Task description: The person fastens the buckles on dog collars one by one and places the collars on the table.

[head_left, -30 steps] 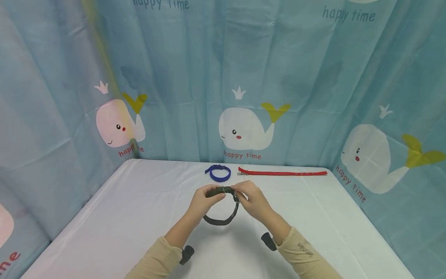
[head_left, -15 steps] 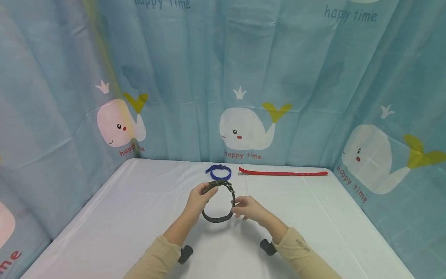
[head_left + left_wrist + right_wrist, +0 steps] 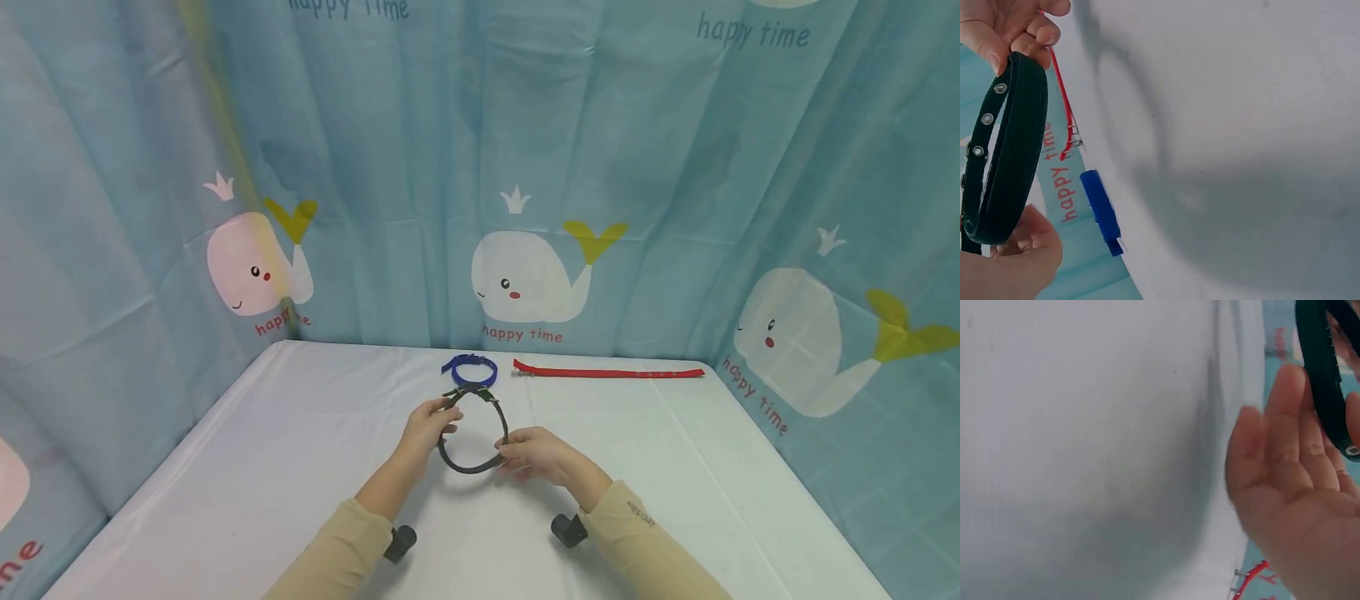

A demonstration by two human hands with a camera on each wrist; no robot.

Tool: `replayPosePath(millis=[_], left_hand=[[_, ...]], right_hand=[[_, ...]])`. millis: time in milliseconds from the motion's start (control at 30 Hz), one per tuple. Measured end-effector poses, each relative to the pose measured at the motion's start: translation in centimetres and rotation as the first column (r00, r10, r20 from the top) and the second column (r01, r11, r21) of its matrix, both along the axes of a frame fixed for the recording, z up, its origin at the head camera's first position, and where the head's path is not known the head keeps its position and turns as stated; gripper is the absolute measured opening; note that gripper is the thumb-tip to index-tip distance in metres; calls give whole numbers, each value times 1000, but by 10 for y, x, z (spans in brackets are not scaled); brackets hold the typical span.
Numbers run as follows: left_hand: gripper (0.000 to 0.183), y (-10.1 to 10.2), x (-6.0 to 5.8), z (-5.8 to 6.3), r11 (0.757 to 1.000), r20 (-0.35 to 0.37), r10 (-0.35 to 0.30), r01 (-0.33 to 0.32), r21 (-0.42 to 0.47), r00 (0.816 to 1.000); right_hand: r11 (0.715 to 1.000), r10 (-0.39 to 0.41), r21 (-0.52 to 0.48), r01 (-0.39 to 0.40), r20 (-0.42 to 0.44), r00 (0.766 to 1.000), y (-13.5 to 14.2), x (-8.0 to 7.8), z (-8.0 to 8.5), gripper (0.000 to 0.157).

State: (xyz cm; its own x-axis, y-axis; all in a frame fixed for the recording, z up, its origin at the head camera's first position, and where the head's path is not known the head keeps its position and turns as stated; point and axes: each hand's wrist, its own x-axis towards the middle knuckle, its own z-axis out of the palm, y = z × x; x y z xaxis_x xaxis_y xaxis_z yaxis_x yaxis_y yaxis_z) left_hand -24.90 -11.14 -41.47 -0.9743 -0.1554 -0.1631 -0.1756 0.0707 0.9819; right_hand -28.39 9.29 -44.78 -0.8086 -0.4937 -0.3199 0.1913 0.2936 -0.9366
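A black collar (image 3: 469,470) with metal eyelets is buckled into a loop and held upright above the white table. My left hand (image 3: 422,435) grips its upper left side, close to the buckle. On the lower right side, my right hand (image 3: 542,455) pinches the band between thumb and fingers. The left wrist view shows the broad outer face of the black collar (image 3: 1027,137) and its eyelets. In the right wrist view, the band (image 3: 1322,369) passes between the thumb and fingers.
Behind the loop, a blue collar (image 3: 494,372) lies coiled on the table (image 3: 300,467). A red collar (image 3: 607,373) is stretched out straight to its right, near the back edge. A blue whale-print curtain (image 3: 420,167) encloses the back and sides. Dark camera mounts sit at both wrists.
My right hand has moved from the buckle down to the loop's lower right side. The loop has turned and risen slightly, and my left hand has shifted along its left side.
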Motion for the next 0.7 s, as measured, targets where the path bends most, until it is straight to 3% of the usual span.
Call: replayPosePath(millis=[200, 433, 700], left_hand=[[50, -3, -4, -11, 998, 60, -28, 31, -56, 998], [49, -4, -13, -21, 987, 147, -13, 36, -155, 989], [48, -6, -28, -29, 994, 203, -6, 29, -109, 979]], right_hand=[[999, -42, -2, 42, 38, 998, 2, -8, -5, 35], [993, -106, -48, 112, 111, 988, -1, -17, -10, 35], [968, -241, -30, 250, 176, 954, -9, -29, -14, 39]])
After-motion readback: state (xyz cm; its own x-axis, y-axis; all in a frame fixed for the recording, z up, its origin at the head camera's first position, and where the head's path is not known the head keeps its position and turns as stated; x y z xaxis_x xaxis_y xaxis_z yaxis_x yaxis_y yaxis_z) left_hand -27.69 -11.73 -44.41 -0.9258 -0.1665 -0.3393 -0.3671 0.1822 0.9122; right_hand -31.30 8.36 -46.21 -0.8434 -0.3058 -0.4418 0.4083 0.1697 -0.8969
